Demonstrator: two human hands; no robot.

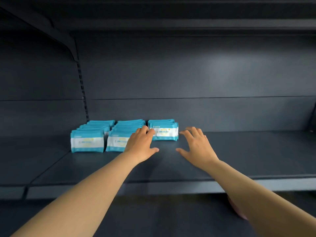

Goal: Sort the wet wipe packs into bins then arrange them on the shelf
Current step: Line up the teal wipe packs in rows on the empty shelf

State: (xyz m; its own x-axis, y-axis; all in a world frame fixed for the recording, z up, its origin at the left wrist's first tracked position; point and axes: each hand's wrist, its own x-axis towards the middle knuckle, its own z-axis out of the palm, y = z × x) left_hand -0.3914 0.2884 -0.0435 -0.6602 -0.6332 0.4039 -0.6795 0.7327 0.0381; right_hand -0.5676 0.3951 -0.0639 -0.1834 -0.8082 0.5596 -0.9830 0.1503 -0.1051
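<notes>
Head view: the left hand [142,142] has its fingers [150,132] gently bent, touching the left end of the front wet wipe pack [166,132] at the frame centre. The right hand [196,144] is spread, just beside that pack. Two longer rows of packs [102,135] stand left on the dark shelf [239,154].

The wet wipe packs [164,131] are teal with a white middle band and a yellow mark, standing on a dark grey shelf [239,151].
</notes>
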